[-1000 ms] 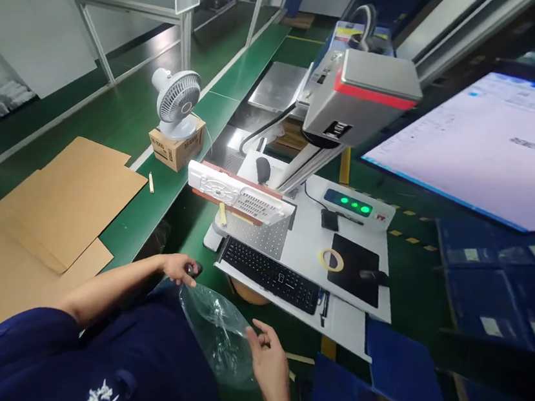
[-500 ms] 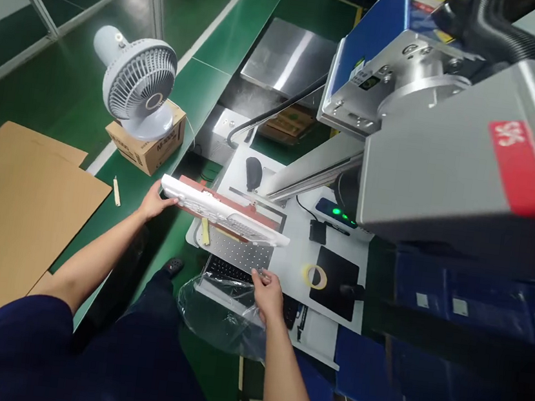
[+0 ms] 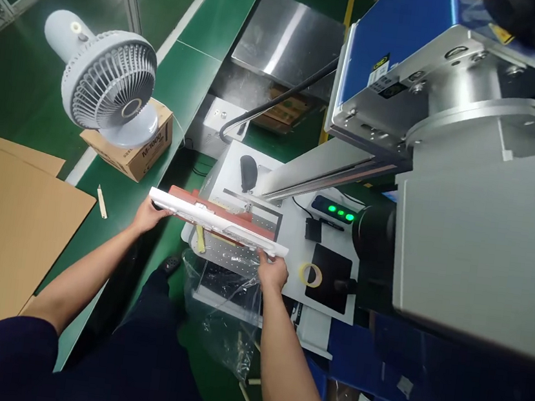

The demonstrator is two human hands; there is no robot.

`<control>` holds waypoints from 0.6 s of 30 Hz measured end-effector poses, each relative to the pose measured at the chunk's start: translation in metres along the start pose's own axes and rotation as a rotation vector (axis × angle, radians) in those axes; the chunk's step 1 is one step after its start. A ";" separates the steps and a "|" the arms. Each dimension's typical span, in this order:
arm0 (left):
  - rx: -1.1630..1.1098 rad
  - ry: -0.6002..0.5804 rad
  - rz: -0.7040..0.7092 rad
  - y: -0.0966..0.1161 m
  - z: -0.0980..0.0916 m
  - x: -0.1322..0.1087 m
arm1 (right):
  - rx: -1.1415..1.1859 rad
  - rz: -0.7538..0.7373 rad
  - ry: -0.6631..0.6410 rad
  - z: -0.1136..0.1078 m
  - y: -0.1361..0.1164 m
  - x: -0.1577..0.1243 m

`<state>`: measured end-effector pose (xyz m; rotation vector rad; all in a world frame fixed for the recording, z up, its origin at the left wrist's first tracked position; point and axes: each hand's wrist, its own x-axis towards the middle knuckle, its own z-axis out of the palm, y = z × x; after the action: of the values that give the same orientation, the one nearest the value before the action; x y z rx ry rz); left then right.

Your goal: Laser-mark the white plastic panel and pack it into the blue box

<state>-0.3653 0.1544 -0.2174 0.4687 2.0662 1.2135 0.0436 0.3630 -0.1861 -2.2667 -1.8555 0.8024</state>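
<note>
1. long flat white plastic panel (image 3: 218, 222) with moulded ribs and a vented end, lying across a red-brown block fixture (image 3: 208, 205) in the centre of the frame, above the perforated metal plate (image 3: 228, 257) of the white work table (image 3: 291, 242).
2. probably light and stiff; thin along its length, so likely to flex or twist if lifted by one end only; smooth plastic, a little slippery, and easily scuffed.
3. best taken at both short ends, with thumbs on top and fingers beneath, kept level.
4. left hand (image 3: 148, 217) at the panel's left end, centre-left of the frame, fingers curled round the edge and closed on it.
5. right hand (image 3: 272, 273) at the panel's right end, just below centre, fingertips pinched up against the underside and rim; also closed on the panel.
6. clear crumpled plastic bag (image 3: 226, 316) hanging below the right hand, lower centre; whether pinched in those same fingers cannot be told.
7. grey desk fan (image 3: 108, 86) on a small cardboard box (image 3: 132, 145), upper left.
</note>
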 end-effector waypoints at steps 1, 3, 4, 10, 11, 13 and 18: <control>0.002 -0.009 0.006 0.002 0.000 0.000 | 0.004 0.007 0.007 0.000 0.000 0.000; 0.029 -0.036 0.021 0.006 -0.003 0.000 | 0.017 0.035 0.010 0.001 -0.001 -0.001; 0.048 -0.046 0.030 0.009 -0.004 0.000 | 0.021 0.047 0.008 0.002 -0.002 -0.001; 0.050 -0.057 0.019 0.018 -0.009 0.001 | 0.018 0.073 -0.003 0.000 -0.006 -0.003; 0.050 -0.057 0.010 0.019 -0.010 -0.001 | 0.009 0.071 -0.002 -0.002 -0.005 -0.005; 0.060 -0.065 0.005 0.020 -0.013 -0.005 | -0.010 0.063 -0.003 -0.006 0.002 -0.013; 0.113 -0.123 0.014 0.025 -0.024 -0.024 | -0.013 0.030 -0.010 -0.014 0.021 -0.047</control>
<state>-0.3664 0.1377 -0.1789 0.5964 2.0357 1.0520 0.0633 0.3171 -0.1666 -2.3079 -1.8410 0.8102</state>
